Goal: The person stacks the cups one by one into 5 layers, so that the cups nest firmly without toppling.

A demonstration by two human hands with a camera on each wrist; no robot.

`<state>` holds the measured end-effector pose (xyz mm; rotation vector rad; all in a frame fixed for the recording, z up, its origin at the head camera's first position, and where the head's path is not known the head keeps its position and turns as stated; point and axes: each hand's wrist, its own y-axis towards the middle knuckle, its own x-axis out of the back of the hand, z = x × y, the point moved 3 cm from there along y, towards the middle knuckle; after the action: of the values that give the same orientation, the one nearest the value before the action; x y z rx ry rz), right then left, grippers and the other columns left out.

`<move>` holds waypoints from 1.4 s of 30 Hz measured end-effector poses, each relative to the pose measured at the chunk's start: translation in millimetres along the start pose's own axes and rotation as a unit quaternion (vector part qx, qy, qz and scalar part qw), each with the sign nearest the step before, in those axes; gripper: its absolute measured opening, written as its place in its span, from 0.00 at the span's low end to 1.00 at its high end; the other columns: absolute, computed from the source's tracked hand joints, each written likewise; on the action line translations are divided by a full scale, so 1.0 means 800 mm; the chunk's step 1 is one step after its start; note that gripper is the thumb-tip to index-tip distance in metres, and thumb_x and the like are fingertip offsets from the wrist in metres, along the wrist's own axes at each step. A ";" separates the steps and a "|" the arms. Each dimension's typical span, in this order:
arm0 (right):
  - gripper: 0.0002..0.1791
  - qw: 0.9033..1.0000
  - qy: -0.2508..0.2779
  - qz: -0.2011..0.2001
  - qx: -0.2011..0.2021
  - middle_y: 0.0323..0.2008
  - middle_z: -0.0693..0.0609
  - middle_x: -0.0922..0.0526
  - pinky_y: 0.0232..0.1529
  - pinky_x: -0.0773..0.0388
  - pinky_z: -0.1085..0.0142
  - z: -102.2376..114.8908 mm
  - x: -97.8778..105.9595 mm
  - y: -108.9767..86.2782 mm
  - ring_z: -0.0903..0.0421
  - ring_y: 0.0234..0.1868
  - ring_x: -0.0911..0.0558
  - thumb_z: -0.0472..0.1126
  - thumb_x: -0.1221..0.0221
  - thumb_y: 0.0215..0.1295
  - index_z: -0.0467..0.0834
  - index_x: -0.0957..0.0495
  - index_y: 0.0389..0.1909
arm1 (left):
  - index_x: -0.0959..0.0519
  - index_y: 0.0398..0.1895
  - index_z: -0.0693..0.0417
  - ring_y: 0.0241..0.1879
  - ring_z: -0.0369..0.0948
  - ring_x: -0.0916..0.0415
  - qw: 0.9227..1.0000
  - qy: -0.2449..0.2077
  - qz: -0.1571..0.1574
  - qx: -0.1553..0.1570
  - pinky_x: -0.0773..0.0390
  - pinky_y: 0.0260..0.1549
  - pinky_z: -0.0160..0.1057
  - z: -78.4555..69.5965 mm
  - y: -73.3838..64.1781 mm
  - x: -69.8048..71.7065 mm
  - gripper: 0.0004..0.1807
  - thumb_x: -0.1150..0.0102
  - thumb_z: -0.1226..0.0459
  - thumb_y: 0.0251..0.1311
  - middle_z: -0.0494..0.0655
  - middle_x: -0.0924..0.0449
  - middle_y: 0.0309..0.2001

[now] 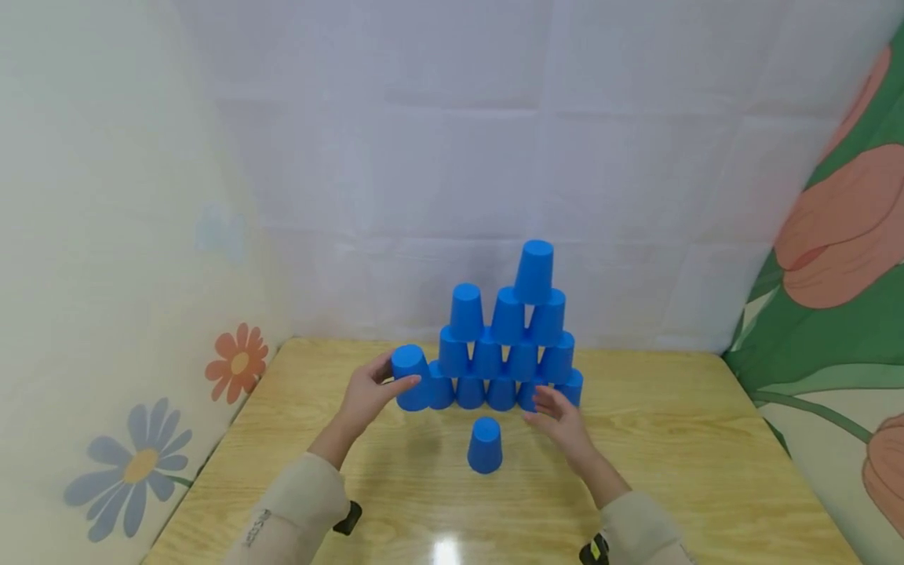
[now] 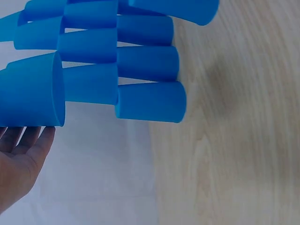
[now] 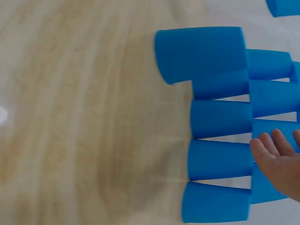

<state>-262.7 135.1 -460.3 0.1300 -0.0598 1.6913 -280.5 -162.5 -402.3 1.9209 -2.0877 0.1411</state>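
Note:
My left hand (image 1: 362,399) grips an upside-down blue plastic cup (image 1: 410,378) between thumb and fingers, just left of a stack of blue cups. In the left wrist view, fingers (image 2: 35,142) lie along that cup's side. The stack (image 1: 487,353) has stepped rows of upside-down cups, and one top cup (image 1: 534,271) sits on the right side of its third row. My right hand (image 1: 565,428) holds nothing; its fingers are relaxed in front of the stack's lower right. A lone upside-down cup (image 1: 485,445) stands on the table between the hands.
The light wood-grain table (image 1: 671,455) ends at a white cloth backdrop (image 1: 452,173) close behind the stack. A flower-patterned wall covering (image 1: 141,463) stands on the left, and another (image 1: 847,329) with large tulips on the right.

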 end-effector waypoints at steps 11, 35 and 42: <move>0.37 0.997 -0.029 0.070 -0.014 0.55 0.32 0.40 0.50 0.35 0.51 -0.037 -0.035 -0.012 0.36 0.55 0.39 0.45 0.41 0.54 0.33 0.45 0.59 | 0.34 0.56 0.56 0.52 0.48 0.35 0.998 0.006 0.008 -0.061 0.35 0.49 0.50 -0.043 0.028 0.008 0.33 0.39 0.53 0.47 0.54 0.31 0.52; 0.40 0.996 -0.048 0.066 -0.036 0.54 0.34 0.38 0.52 0.40 0.48 -0.067 -0.073 -0.010 0.37 0.55 0.39 0.47 0.38 0.50 0.34 0.45 0.59 | 0.35 0.58 0.50 0.51 0.45 0.34 0.997 0.012 -0.034 -0.064 0.33 0.48 0.47 -0.112 0.091 -0.003 0.38 0.39 0.46 0.42 0.49 0.31 0.52; 0.37 0.997 -0.046 0.061 -0.028 0.54 0.35 0.37 0.52 0.40 0.48 -0.067 -0.079 -0.009 0.37 0.55 0.39 0.45 0.38 0.50 0.36 0.42 0.58 | 0.33 0.56 0.51 0.49 0.43 0.33 0.997 0.016 -0.035 -0.071 0.32 0.46 0.45 -0.127 0.104 -0.017 0.37 0.39 0.46 0.42 0.48 0.29 0.50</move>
<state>-250.5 79.7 -521.6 0.1647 -0.1865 1.8024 -346.2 -113.6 -298.9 1.8912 -1.9517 0.0089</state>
